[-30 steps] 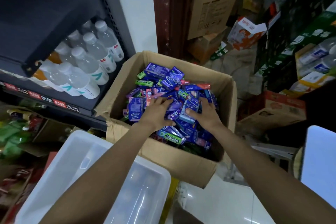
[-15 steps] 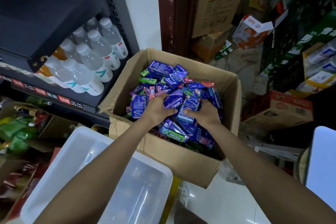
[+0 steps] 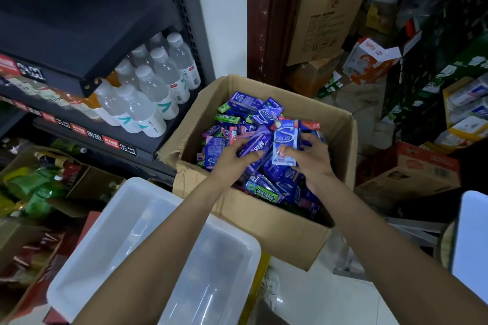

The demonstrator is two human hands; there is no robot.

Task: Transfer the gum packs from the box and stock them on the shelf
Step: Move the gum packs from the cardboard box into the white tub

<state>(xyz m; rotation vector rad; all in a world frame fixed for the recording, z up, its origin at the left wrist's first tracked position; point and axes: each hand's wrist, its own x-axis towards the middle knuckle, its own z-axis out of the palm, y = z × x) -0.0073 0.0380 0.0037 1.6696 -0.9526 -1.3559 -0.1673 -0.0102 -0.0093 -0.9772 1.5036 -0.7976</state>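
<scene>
Both hands work inside the cardboard box (image 3: pixel 266 221), which sits on the floor just beside the dark shelf (image 3: pixel 79 23) and is heaped with loose gum packs (image 3: pixel 266 113). The left hand (image 3: pixel 232 159) curls its fingers round a purple pack (image 3: pixel 254 143), and the right hand (image 3: pixel 313 158) pinches a light blue pack (image 3: pixel 285 141) upright between thumb and fingers, so both packs sit just above the pile. The likeliest slip, as I judge it, is a drop: the wrappers look glossy, each grip takes only part of a pack, and a quick swing toward the shelf could let one slide free. A pack that falls outside the box could land among the cartons and clutter on the floor and be hard to find. The clear plastic bin (image 3: pixel 163 258) stands right under the left forearm, so a low swing could knock it. The nearest shelf level already holds water bottles (image 3: pixel 148 87) packed close together, and pushing gum in beside them could topple one. Which shelf spot is meant for the gum I cannot tell.
</scene>
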